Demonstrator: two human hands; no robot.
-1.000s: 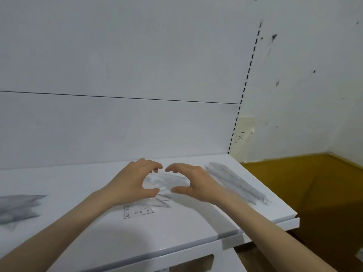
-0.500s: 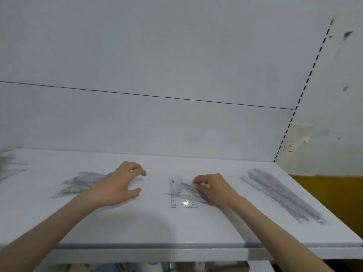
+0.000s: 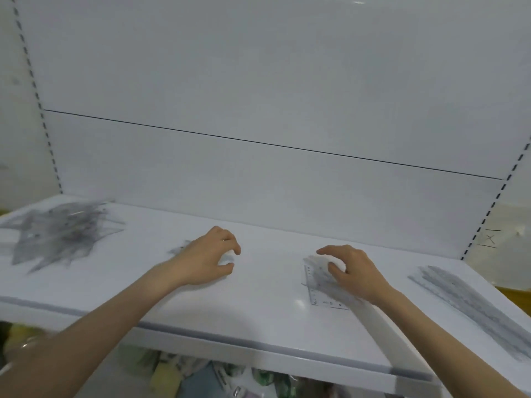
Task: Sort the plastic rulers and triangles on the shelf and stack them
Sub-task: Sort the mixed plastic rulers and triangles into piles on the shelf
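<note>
Farthest left of the triangle stack (image 3: 323, 285), at the far end of the shelf (image 3: 273, 328), lies the unsorted heap (image 3: 57, 234) of clear rulers and triangles, crossed over each other at every angle. Nearer the triangle stack, but well apart from it, a small pile (image 3: 179, 249) shows only as a grey edge behind the left hand (image 3: 207, 259). That hand sits low over the shelf with its fingers loosely curled and nothing visible in them. The right hand (image 3: 353, 271) arches over the triangle stack itself, fingers spread and relaxed, thumb tip on the top piece and not closed round it. Right of the triangle stack, apart from it, the long rulers (image 3: 465, 300) lie in a neat slanted bundle toward the shelf's front corner. Sorting seems partly done, with the heap left to work through. The risks come from the material: the pieces are slick, thin and nearly invisible against the white surface, so a light touch could fan the triangle stack out of line. A piece dragged from the tangled heap may bring others along. A careless sweep of the right forearm could nudge the rulers off the front edge.
</note>
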